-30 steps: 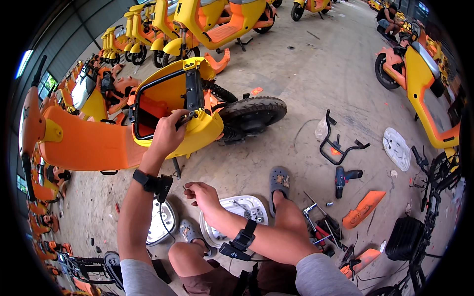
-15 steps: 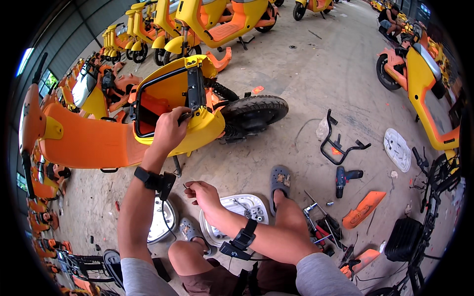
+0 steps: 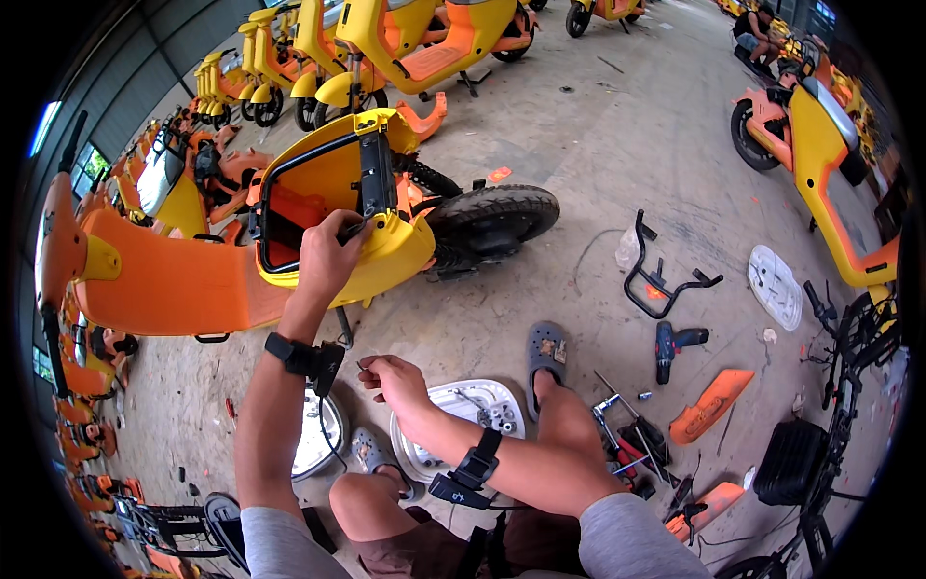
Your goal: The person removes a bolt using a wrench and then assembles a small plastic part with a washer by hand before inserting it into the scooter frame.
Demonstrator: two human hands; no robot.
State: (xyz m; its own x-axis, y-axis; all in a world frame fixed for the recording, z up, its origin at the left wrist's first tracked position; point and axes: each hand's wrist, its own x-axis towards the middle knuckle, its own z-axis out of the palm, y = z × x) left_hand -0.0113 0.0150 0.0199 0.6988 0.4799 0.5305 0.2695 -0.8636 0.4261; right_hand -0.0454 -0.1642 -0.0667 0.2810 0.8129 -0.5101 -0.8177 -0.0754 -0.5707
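A yellow and orange scooter [image 3: 183, 275] stands in front of me, its seat off and the black rim frame [image 3: 273, 183] of its open compartment showing. My left hand [image 3: 329, 256] is at the rear near corner of that opening, fingers pinched beside a black metal bracket [image 3: 377, 172]; what they grip is hidden. Above a white tray-like cover [image 3: 453, 394] holding small metal parts [image 3: 497, 413], my right hand [image 3: 397, 386] is raised, thumb and forefinger pinched on a tiny dark piece too small to name.
On the floor to the right are a bent black tube frame [image 3: 641, 280], a cordless drill [image 3: 672, 349], an orange panel [image 3: 711, 405] and hand tools [image 3: 632, 439]. A second white cover [image 3: 313, 434] lies by my left foot. More scooters [image 3: 424, 58] line the back; a person [image 3: 757, 41] sits far right.
The view has shifted very slightly. My left hand stays at the compartment corner with a small change of its fingers, and my right hand keeps its pinch in the same place.
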